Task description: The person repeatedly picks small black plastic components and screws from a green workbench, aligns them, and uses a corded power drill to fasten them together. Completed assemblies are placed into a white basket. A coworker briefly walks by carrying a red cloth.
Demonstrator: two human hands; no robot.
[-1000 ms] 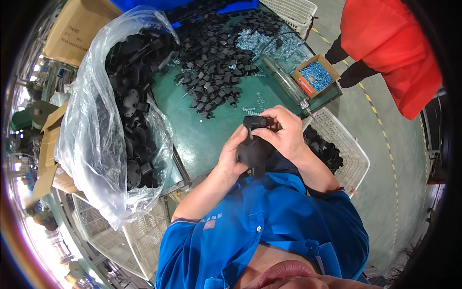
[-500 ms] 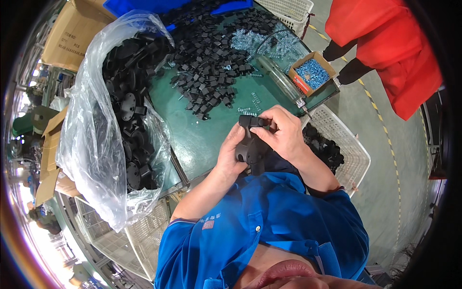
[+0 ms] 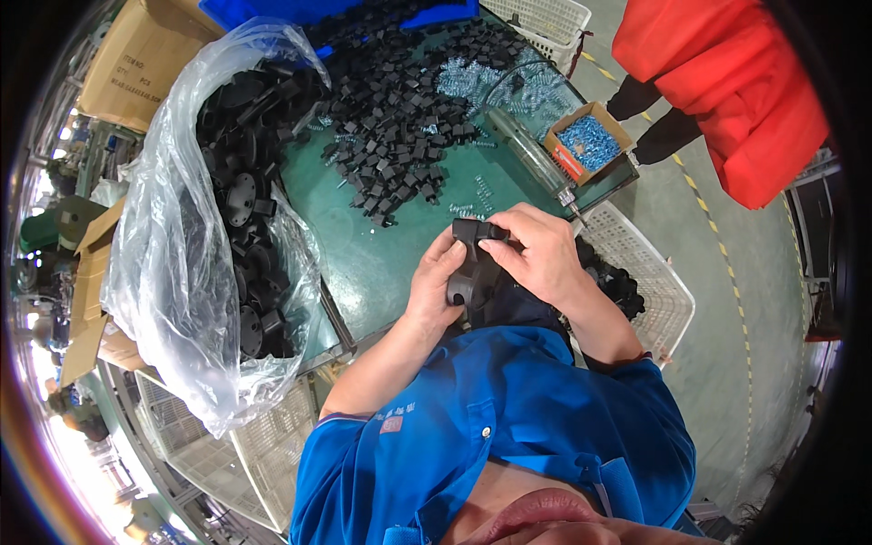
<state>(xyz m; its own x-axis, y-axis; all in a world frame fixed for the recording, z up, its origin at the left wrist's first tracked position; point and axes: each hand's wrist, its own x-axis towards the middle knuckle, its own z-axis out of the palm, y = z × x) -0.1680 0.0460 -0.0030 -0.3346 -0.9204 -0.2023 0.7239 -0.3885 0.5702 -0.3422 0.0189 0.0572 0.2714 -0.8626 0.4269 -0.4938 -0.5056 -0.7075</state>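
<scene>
My left hand (image 3: 432, 283) is wrapped round a black plastic part (image 3: 461, 287) in front of my chest. A small black block (image 3: 470, 229) sits at its upper end, where the thumb and fingers of my right hand (image 3: 543, 258) pinch it. The fingers hide the joint between block and part. Just beyond my hands, a few loose metal springs (image 3: 483, 189) lie on the green tabletop (image 3: 363, 263). A heap of small black blocks (image 3: 391, 154) spreads farther back, beside a pile of springs (image 3: 468, 77).
A clear plastic bag (image 3: 173, 272) of black round-plated parts (image 3: 241, 200) stands at left. An electric screwdriver (image 3: 531, 154) lies right, by a carton of bluish screws (image 3: 589, 143). A white basket (image 3: 668, 282) with black parts is at right. A person in red (image 3: 727, 91) stands beyond.
Both hands keep their hold on the black part, which has tilted slightly. My right fingers have shifted a little at the block. The person in red has moved slightly.
</scene>
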